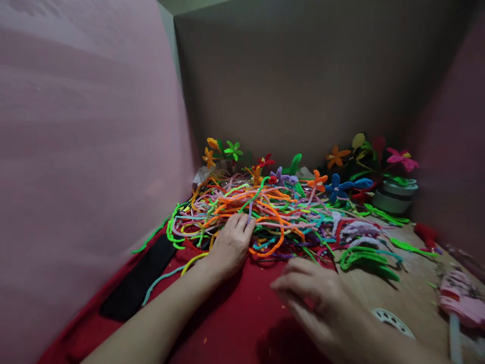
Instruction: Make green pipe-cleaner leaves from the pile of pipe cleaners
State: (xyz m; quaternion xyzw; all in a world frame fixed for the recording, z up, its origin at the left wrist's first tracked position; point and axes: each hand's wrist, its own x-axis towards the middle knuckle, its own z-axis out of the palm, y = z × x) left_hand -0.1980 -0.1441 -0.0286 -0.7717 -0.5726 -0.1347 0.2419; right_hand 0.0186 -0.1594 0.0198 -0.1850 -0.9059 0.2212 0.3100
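Many fuzzy stems (232,203) under left hand (233,243)

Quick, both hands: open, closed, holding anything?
Left hand: on the fuzzy stems, a purple stem at its fingers; firm grip can't be told.
Right hand: blurred, loosely curled; open or closed can't be told, no held item visible.

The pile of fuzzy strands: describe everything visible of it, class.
The pile is a loose tangle of long, thin, fuzzy-looking strands in orange, pink, green, yellow, turquoise and purple. Some run nearly straight, others curl; an orange strand loops at the front. Its front lies on a red cover, with craft flowers behind. The left hand touches its front, beside a raised lilac strand; any grip on it is hidden.
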